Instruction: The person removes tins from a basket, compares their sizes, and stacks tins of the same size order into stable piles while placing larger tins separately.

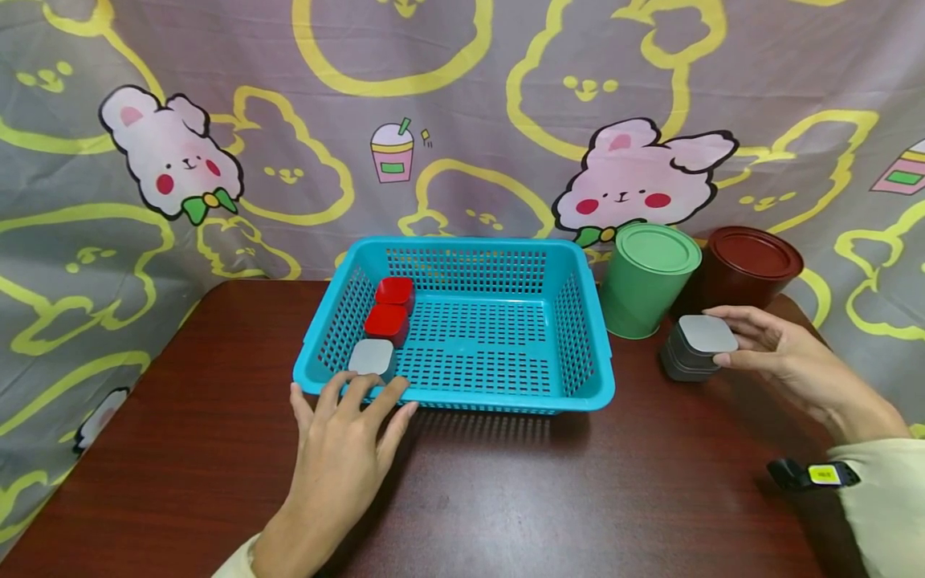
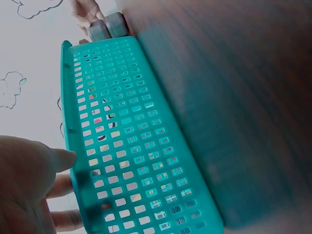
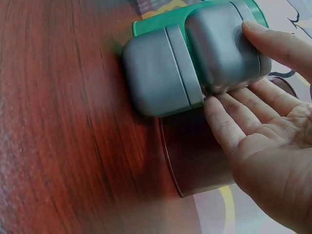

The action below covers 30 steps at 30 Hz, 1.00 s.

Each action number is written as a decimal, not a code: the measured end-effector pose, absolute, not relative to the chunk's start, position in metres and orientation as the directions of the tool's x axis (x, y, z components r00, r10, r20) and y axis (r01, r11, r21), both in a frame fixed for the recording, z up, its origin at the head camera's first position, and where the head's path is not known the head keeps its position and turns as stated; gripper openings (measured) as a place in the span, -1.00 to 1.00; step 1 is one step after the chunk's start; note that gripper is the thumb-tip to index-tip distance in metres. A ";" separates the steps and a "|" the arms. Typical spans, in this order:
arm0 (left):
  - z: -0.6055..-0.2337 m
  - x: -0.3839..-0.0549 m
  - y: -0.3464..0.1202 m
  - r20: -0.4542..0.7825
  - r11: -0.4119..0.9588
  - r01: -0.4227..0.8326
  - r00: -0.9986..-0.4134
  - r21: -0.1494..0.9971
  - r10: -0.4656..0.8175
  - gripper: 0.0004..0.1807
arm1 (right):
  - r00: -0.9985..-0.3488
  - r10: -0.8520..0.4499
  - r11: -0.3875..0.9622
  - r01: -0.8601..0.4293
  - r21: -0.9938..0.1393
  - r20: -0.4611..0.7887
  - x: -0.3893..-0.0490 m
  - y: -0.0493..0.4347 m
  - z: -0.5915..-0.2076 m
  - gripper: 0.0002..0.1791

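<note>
My right hand [image 1: 788, 361] pinches the upper of two stacked grey tins between thumb and fingers. This upper tin [image 3: 224, 48] has a pale flat lid [image 1: 708, 333]. The lower tin [image 3: 158, 73] stands on the table under it. My left hand [image 1: 347, 449] rests with spread, relaxed fingers at the front-left rim of a turquoise basket [image 1: 462, 397]. Just behind those fingertips, inside the basket, sits another grey-lidded tin [image 1: 372, 359]. Two red tins [image 1: 387, 321] stand behind it in a row along the basket's left side.
A green can [image 1: 643, 281] stands right of the basket, with a dark red can [image 1: 751, 261] beside it, both behind the stacked tins. A patterned curtain [image 1: 462, 80] hangs behind the brown table [image 1: 506, 498]. A black strap device [image 1: 812, 474] is at my right sleeve.
</note>
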<state>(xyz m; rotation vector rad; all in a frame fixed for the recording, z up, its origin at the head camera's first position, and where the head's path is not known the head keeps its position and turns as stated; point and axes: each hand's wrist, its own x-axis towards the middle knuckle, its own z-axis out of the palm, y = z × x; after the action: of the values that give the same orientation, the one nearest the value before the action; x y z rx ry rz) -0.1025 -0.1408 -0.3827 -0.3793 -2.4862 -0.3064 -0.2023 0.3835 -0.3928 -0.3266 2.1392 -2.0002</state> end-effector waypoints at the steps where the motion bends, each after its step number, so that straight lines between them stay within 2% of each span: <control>1: -0.383 -0.102 -0.141 0.594 0.933 0.336 -0.780 0.129 0.198 -0.28 | -0.958 -0.287 0.068 -0.028 -0.997 0.007 -0.202 0.384 -0.393 -0.37; 7: -0.383 -0.102 -0.141 0.597 0.933 0.337 -0.777 0.127 0.199 -0.29 | -0.962 -0.271 0.079 -0.021 -0.997 -0.002 -0.201 0.385 -0.395 -0.38; 12: -0.383 -0.102 -0.141 0.593 0.934 0.335 -0.780 0.123 0.202 -0.63 | -0.959 -0.283 0.057 -0.037 -0.998 0.020 -0.202 0.386 -0.398 -0.36; 15: -0.382 -0.102 -0.140 0.594 0.933 0.337 -0.779 0.127 0.201 -0.66 | -0.957 -0.289 0.065 -0.056 -0.996 0.035 -0.202 0.387 -0.400 -0.35; 17: -0.382 -0.102 -0.140 0.595 0.933 0.337 -0.779 0.129 0.199 -0.62 | -0.960 -0.280 0.102 -0.055 -0.993 0.024 -0.202 0.388 -0.400 -0.34; 22: -0.383 -0.102 -0.140 0.602 0.932 0.339 -0.774 0.129 0.198 -0.24 | -0.972 -0.231 0.329 -0.043 -0.943 -0.037 -0.201 0.390 -0.398 -0.28; 23: -0.383 -0.102 -0.140 0.603 0.932 0.340 -0.772 0.128 0.199 -0.25 | -0.973 -0.230 0.356 -0.052 -0.933 -0.034 -0.200 0.390 -0.398 -0.26; 24: -0.383 -0.102 -0.140 0.604 0.932 0.340 -0.771 0.126 0.200 -0.32 | -0.973 -0.228 0.388 -0.066 -0.919 -0.026 -0.200 0.390 -0.397 -0.24; 27: -0.383 -0.102 -0.141 0.603 0.932 0.340 -0.772 0.122 0.202 -0.58 | -0.967 -0.253 0.325 -0.103 -0.940 0.018 -0.200 0.388 -0.396 -0.22; 30: -0.382 -0.102 -0.140 0.600 0.934 0.336 -0.775 0.123 0.200 -0.66 | -0.960 -0.274 0.245 -0.133 -0.960 0.063 -0.199 0.387 -0.394 -0.22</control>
<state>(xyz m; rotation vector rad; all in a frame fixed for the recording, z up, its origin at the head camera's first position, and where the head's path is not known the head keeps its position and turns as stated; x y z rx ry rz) -0.1024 -0.1404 -0.3824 -0.3800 -2.4788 -0.2973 -0.1987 0.3868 -0.3935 -0.3920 2.3834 -1.8192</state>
